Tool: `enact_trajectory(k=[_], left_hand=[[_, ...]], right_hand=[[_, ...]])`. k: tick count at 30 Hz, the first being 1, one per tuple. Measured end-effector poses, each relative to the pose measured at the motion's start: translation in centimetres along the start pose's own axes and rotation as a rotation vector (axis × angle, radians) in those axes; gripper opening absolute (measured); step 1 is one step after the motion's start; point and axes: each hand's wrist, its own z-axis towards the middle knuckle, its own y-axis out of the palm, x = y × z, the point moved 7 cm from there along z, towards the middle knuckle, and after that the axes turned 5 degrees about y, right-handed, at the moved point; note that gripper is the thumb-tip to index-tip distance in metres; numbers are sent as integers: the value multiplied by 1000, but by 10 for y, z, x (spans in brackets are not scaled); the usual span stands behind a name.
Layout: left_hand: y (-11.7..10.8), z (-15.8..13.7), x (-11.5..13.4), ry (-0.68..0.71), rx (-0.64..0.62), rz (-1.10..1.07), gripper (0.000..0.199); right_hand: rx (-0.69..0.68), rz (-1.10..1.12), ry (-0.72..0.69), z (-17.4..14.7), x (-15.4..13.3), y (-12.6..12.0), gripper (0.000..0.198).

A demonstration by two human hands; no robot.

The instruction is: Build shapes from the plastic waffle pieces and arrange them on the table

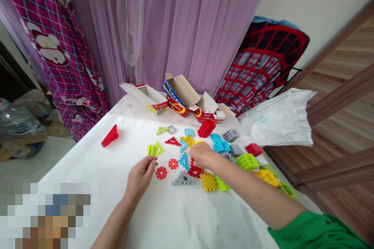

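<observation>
Several plastic building pieces lie loose on a white-covered table [128,179]. My left hand [140,173] is at the near left of them, thumb and fingers curled together; I cannot make out anything in them. Just beyond its fingertips are lime green pieces [154,149], and to its right a red notched disc [161,173] and a second red disc [173,163]. My right hand [203,155] reaches down among the pieces with closed fingers, their tips hidden. Around it are a yellow piece [187,141], a blue triangle [183,162], a red piece [195,172] and a grey triangle [184,179].
Opened cardboard boxes [178,107] stand along the back edge. Stacks of blue pieces [221,147], green pieces [247,161] and yellow pieces [267,177] lie to the right. A white plastic bag [277,118] hangs over the right edge. A red piece [110,136] lies far left.
</observation>
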Motion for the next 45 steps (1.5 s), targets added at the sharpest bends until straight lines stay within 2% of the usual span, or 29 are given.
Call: enact_trajectory(k=[10, 16, 22, 25, 30, 32, 37, 45], left_hand=[[1, 0, -1, 2, -15, 16, 35], [2, 0, -3, 1, -19, 15, 35], [3, 0, -3, 0, -25, 11, 37], [4, 0, -4, 0, -29, 11, 36], [5, 0, -6, -4, -30, 7, 36], [4, 0, -5, -3, -29, 6, 36], [4, -1, -4, -1, -25, 11, 36], [3, -1, -3, -1, -21, 22, 33]], right_hand=[[2, 83, 9, 1, -3, 5, 35], [45, 246, 182, 11, 16, -6, 36], [48, 286, 305, 21, 13, -1, 40], [91, 282, 245, 18, 9, -1, 35], [208, 251, -36, 18, -11, 0, 26], [237, 221, -87, 22, -17, 4, 26], [238, 198, -87, 26, -18, 4, 25], [286, 212, 62, 38, -3, -30, 27]])
